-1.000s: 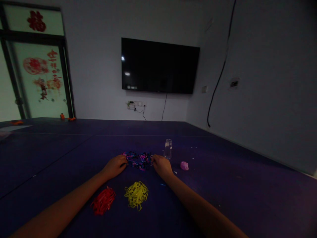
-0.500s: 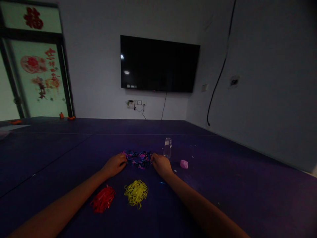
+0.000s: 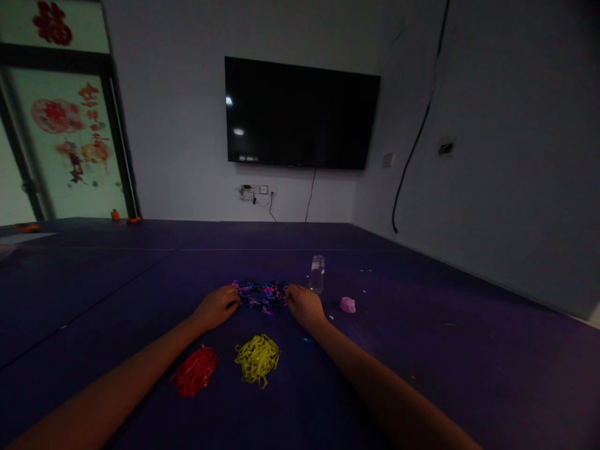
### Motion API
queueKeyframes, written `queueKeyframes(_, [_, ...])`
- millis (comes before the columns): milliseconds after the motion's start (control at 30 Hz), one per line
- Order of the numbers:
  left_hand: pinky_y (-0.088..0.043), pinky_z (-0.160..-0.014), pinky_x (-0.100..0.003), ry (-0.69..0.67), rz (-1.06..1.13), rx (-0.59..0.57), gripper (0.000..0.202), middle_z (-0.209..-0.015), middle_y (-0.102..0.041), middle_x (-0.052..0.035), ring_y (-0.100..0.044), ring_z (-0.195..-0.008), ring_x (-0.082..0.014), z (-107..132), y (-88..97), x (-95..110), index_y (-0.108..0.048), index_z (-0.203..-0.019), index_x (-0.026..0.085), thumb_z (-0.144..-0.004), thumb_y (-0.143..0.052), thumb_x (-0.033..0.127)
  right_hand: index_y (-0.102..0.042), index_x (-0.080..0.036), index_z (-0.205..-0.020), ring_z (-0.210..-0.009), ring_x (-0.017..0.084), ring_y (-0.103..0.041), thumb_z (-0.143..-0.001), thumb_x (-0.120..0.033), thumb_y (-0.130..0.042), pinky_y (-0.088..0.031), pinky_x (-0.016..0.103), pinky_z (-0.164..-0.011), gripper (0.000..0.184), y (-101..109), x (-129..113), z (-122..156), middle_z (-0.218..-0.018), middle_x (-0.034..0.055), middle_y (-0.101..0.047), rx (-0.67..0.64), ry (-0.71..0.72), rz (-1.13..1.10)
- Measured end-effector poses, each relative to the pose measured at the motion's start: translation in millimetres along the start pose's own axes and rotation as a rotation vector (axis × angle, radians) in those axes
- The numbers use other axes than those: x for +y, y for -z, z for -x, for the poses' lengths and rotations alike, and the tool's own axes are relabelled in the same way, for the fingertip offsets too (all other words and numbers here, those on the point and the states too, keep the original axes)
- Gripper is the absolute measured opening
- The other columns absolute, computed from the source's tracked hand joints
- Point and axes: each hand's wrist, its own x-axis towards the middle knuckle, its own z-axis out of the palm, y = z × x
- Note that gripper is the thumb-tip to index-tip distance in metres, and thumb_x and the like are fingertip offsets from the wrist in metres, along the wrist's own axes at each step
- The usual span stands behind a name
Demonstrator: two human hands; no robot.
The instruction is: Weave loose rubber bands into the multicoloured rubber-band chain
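A tangled heap of pink, blue and dark rubber bands [image 3: 260,295] lies on the purple floor mat [image 3: 450,350] in front of me. My left hand [image 3: 214,307] rests at the heap's left edge with its fingers curled into the bands. On the heap's right edge sits my right hand [image 3: 304,307], fingers likewise curled on the bands. Closer to me lie a pile of red bands [image 3: 194,370] and a pile of yellow bands [image 3: 257,359], both untouched.
A clear plastic bottle [image 3: 317,274] stands just right of the mixed heap, with a small pink object [image 3: 347,304] beyond it. A black television [image 3: 300,115] hangs on the far wall. A glass door with red decorations [image 3: 70,137] is at the left.
The camera has tilted slightly, so everything sits a little higher in view. Both hands stay at the edges of the mixed heap, which looks a little more gathered together.
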Motion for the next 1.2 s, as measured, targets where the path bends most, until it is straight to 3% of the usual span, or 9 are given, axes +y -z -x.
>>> queueKeyframes(467, [-0.045, -0.077, -0.027, 0.003, -0.004, -0.003, 0.016, -0.082, -0.063, -0.0032, -0.058, -0.084, -0.0177, -0.1, 0.4, 1.1, -0.062, -0.080, 0.018, -0.081, -0.050, 0.008, -0.058, -0.021, -0.095, -0.091, 0.016, -0.057, -0.084, -0.013, -0.046, -0.036, 0.023, -0.072, 0.018, 1.3, -0.8, 0.0, -0.099, 0.0036, -0.065, -0.037, -0.013, -0.004])
queueKeyframes(733, [-0.045, -0.078, -0.027, -0.007, -0.016, 0.011, 0.016, -0.083, -0.064, -0.0036, -0.059, -0.085, -0.0173, 0.6, -1.7, 0.0, -0.062, -0.081, 0.018, -0.083, -0.049, 0.009, -0.062, -0.022, -0.106, -0.102, 0.017, -0.057, -0.089, -0.023, -0.047, -0.039, 0.025, -0.080, 0.023, 0.7, -1.4, -0.1, -0.108, 0.0053, -0.065, -0.031, 0.010, -0.002])
queueKeyframes(1200, [-0.046, -0.079, -0.028, -0.007, -0.002, 0.020, 0.017, -0.082, -0.064, -0.0035, -0.059, -0.084, -0.0175, 0.4, -2.3, -0.4, -0.063, -0.081, 0.018, -0.083, -0.048, 0.010, -0.067, -0.018, -0.093, -0.098, 0.020, -0.058, -0.092, -0.025, -0.042, -0.042, 0.026, -0.079, 0.027, 1.2, -3.7, -0.9, -0.102, 0.0085, -0.067, -0.077, 0.008, 0.092])
